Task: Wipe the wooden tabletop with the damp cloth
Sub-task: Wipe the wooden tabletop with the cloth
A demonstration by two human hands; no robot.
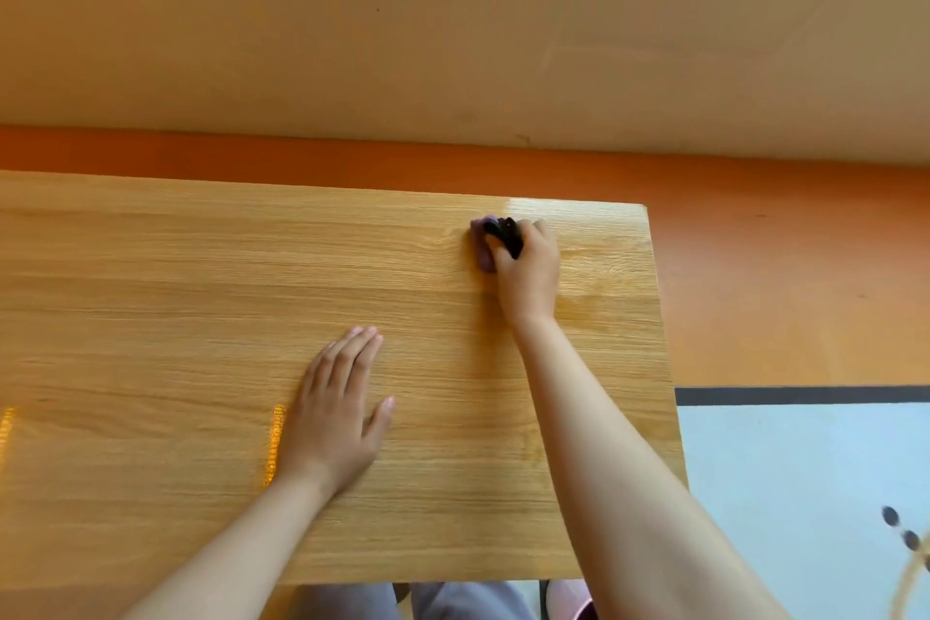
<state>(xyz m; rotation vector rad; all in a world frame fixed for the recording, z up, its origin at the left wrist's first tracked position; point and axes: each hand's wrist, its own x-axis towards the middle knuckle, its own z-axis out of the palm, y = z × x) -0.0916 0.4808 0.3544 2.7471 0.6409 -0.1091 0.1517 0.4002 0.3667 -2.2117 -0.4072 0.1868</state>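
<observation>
From the head camera, the tabletop (201, 292) fills the middle and left of the frame, its pale oak grain running side to side, with its far right corner in the upper right. The right hand (528, 267) reaches toward that corner, arm stretched out from the lower right of the frame. It is closed around the cloth (482, 247), pressing it flat on the wood. The cloth is purple and mostly hidden under the fingers; only a strip shows at the left side of the hand. Something black (506, 234) sits at the fingers on top of the cloth; what it is I cannot tell. Just above the hand, near the far edge, the wood has a bright sheen.

The left hand (337, 413) lies lower and nearer the centre of the frame, palm down on the wood, fingers straight and together, thumb out to the right, gripping nothing. It is well apart from the cloth.

Beyond the tabletop runs an orange floor (780, 277), with a cream wall (453, 15) across the top. A pale blue mat (805, 493) lies at lower right.
</observation>
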